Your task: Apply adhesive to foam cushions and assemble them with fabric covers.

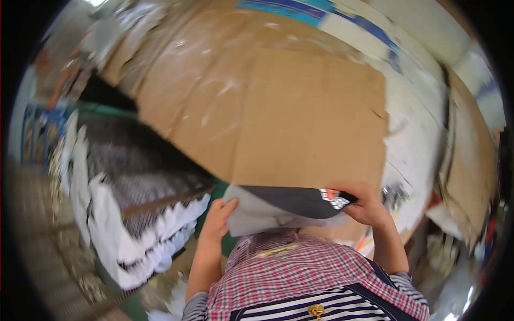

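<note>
A flexible sheet of fabric-like material [257, 213], grey on one face and black on the other, is stretched between my hands close to my body. My left hand [217, 218] pinches its left edge, thumb on top. At the other end my right hand [367, 204] grips the corner, where the black face shows a patch with white and red printing [335, 199]. The sheet's upper part is folded or curled, so both faces show. Behind it lies a flat brown cardboard sheet [310, 117] on the work table.
To the left stands a dark mesh rack [144, 155] with white cloth-like pieces [123, 262] hanging along its edges. A small clear plastic bundle [395, 195] lies right of my right hand. Another cardboard panel [468, 155] leans at the far right.
</note>
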Motion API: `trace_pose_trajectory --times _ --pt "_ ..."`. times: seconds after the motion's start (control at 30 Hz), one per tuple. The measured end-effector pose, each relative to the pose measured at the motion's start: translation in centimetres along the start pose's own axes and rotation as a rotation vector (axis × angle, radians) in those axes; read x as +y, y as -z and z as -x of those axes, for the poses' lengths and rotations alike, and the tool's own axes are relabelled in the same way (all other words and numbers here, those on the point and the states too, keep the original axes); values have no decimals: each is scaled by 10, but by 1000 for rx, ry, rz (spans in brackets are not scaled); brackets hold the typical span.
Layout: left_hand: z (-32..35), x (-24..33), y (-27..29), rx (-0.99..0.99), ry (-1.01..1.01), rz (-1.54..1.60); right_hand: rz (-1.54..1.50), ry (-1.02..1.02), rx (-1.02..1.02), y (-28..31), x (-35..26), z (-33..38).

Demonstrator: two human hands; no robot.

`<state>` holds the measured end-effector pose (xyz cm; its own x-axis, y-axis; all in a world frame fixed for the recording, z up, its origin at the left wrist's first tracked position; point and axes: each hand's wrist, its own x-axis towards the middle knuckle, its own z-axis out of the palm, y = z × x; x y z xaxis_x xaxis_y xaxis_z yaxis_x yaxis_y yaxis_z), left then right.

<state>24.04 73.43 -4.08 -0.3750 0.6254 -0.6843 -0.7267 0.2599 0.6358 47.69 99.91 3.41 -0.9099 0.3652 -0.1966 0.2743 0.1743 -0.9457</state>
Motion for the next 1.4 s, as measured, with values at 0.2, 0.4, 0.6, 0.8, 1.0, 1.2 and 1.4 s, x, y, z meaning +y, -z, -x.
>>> trace_pose_trajectory --times 0.2,0.4,0.6,0.8,1.0,1.2,1.4 --pt "-29 -14 -6 -24 15 -33 -34 -33 24 35 1 8" --pt "-95 2 -61 -59 91 -141 -51 -291 463 81 59 -68" --pt "-125 -30 -61 -97 95 -133 -42 -436 683 88 135 -100" --pt "-106 -74 -28 -164 77 -288 -179 -523 682 66 164 -72" --pt "-103 -57 1 22 68 -250 -240 -386 964 36 186 -16" --pt "-84 -62 9 -32 128 -545 -373 -596 860 26 194 48" --pt "-117 -5 6 89 -33 -624 -501 -576 783 28 155 60"
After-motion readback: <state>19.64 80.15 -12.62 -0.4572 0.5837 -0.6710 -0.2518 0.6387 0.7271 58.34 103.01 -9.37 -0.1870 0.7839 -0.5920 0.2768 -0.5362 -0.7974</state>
